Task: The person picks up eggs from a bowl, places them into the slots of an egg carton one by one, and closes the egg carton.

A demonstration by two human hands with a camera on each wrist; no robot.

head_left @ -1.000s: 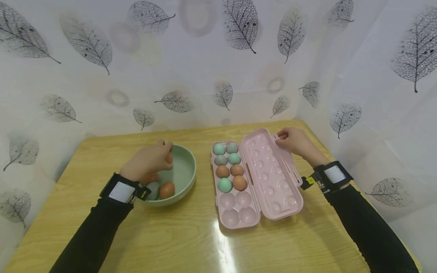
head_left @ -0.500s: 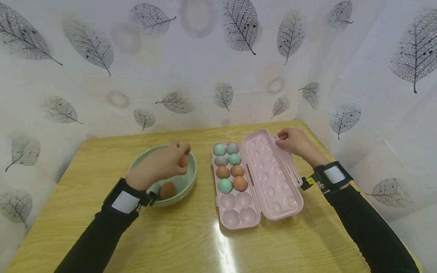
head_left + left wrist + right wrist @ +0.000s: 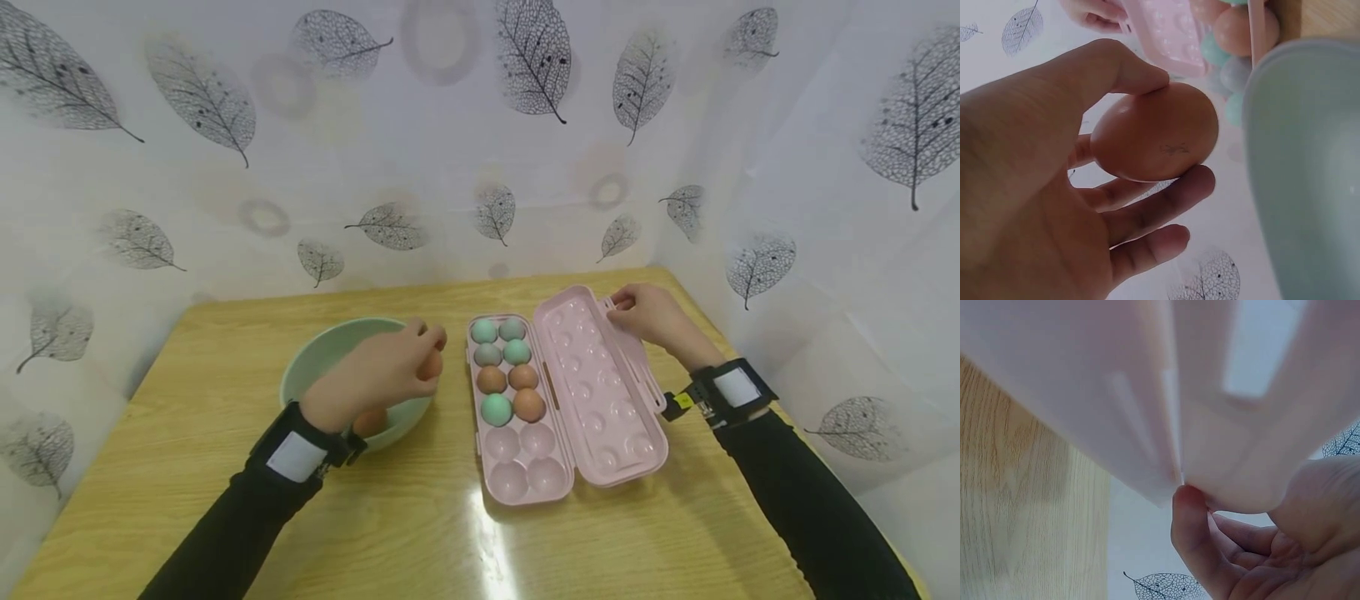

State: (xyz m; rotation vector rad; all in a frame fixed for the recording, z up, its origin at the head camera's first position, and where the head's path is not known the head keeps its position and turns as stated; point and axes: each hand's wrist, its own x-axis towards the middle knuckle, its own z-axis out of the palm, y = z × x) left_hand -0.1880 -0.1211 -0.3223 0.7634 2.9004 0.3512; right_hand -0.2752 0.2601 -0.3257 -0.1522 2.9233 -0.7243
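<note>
My left hand (image 3: 378,371) pinches a brown egg (image 3: 1157,132) between thumb and fingers, above the right side of a green bowl (image 3: 318,354). Another brown egg (image 3: 370,422) lies in the bowl, partly covered by my wrist. To the right is a pink egg carton (image 3: 480,450) with its lid (image 3: 600,392) swung back. Green, grey and brown eggs fill the far rows of its base; the nearest two rows of cups hold nothing. At the lid's far right corner my right hand (image 3: 652,315) grips the edge, thumb and fingers curled on the pink plastic.
Everything stands on a wooden table (image 3: 405,533). A white cloth with a leaf print (image 3: 390,225) hangs behind the table and along its sides. The bowl's rim (image 3: 1254,156) rises close beside the left hand.
My left hand has lifted the brown egg up from inside the bowl and carried it right, to the bowl's right rim. The right hand and the carton have stayed in place.
</note>
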